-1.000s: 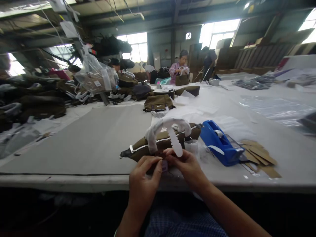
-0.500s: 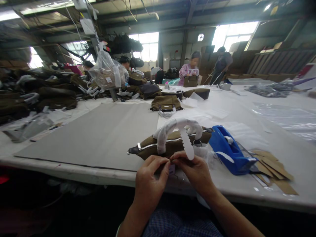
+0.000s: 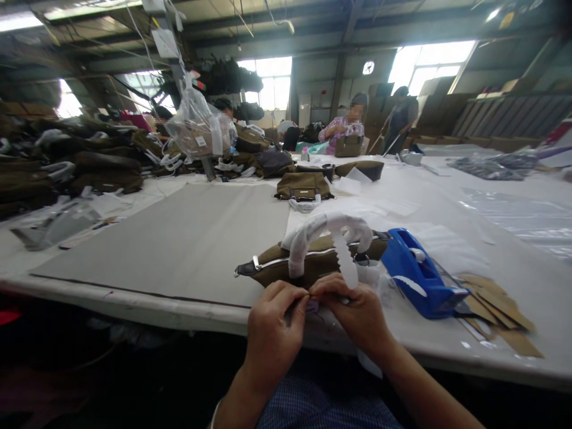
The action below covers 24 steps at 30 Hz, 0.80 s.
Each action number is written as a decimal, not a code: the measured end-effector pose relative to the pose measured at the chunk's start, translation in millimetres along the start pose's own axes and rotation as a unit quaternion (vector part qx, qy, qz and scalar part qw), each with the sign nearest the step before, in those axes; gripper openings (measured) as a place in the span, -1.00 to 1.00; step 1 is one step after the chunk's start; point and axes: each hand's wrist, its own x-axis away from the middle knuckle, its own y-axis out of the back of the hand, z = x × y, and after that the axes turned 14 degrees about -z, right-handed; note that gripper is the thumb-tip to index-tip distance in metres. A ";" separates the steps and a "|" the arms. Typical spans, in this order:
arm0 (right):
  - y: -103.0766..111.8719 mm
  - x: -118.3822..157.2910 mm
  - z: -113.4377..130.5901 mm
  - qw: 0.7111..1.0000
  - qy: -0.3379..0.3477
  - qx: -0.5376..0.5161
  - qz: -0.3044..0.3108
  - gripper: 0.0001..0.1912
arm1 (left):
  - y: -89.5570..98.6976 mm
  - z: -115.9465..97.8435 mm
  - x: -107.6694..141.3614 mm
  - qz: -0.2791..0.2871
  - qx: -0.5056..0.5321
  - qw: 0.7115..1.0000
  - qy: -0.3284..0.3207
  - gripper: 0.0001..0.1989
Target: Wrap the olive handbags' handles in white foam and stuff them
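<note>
Our left hand (image 3: 276, 325) and right hand (image 3: 357, 310) pinch tight, on what we cannot tell; just beyond our pinch sits an olive bag (image 3: 320, 263), rightward a tape dispenser (image 3: 432, 289)

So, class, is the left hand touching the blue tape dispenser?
Apart. The head view shows the left hand well left of the blue tape dispenser, with the right hand between them.

head-worn camera | looks forward and down across table (image 3: 147, 307) | table close below, windows (image 3: 274, 80) far ahead
</note>
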 end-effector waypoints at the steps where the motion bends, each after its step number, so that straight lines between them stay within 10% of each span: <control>1: 0.2 -0.9 -0.1 1.000 0.003 -0.007 0.002 -0.86 | -0.9 0.4 0.4 -0.003 0.002 1.000 -0.002 -0.87; 11: 3.1 6.5 -1.2 0.999 0.022 0.031 -0.014 -0.86 | -5.3 9.5 2.2 -0.032 0.075 0.996 0.047 -0.88; 18: 71.1 1.4 -38.7 0.912 -0.009 0.134 -0.388 -0.67 | 6.7 69.3 31.1 -0.262 0.040 0.950 0.167 -0.68; 24: 75.3 -15.0 -73.0 0.963 -0.099 0.201 -0.151 -0.33 | -28.4 95.9 19.7 -0.084 0.084 0.974 0.192 -0.53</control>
